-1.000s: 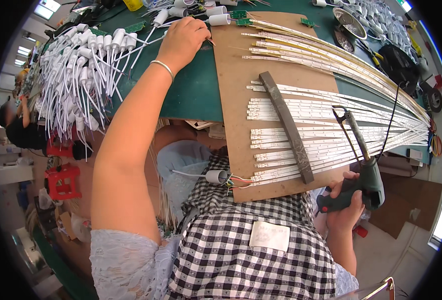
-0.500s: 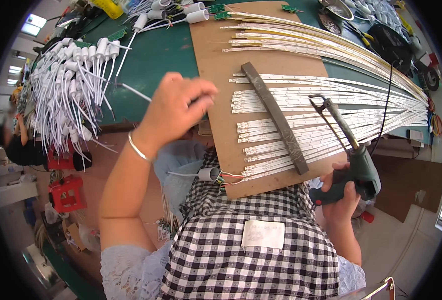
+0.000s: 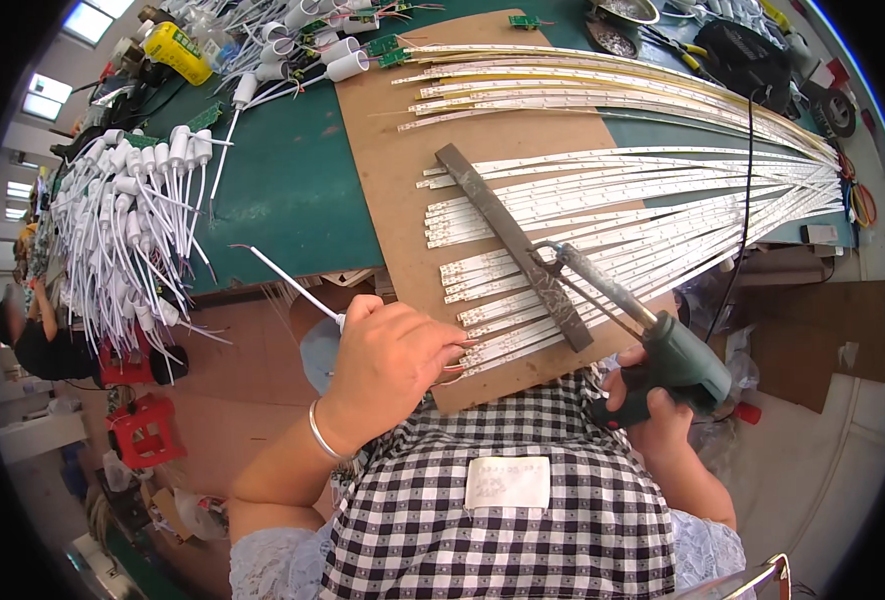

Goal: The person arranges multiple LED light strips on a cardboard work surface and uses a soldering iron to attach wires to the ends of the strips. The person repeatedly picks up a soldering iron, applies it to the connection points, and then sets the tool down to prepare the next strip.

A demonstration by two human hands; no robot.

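Wire lead: a thin white lead [image 3: 288, 282] with red and white ends is pinched in the left hand [image 3: 388, 365], its ends brought against the near end of a strip, seemingly to be joined there.
Left fingers: closed narrowly around the lead at the near edge of the brown board [image 3: 403, 180].
Right fingers: wrapped fully around the grip of a green soldering gun [image 3: 663, 350]; the right hand [image 3: 653, 420] is kept just off the board's near corner, the tip [image 3: 553, 255] resting above the strips.
Strips: long white LED strips [image 3: 603, 200] are fanned across the board, pinned under a dark flat bar [image 3: 513, 245], likely to keep them still.
Desk: the green desk [image 3: 283, 190] carries the board.
Beyond: white sockets with leads [image 3: 133, 220] are heaped at the left.
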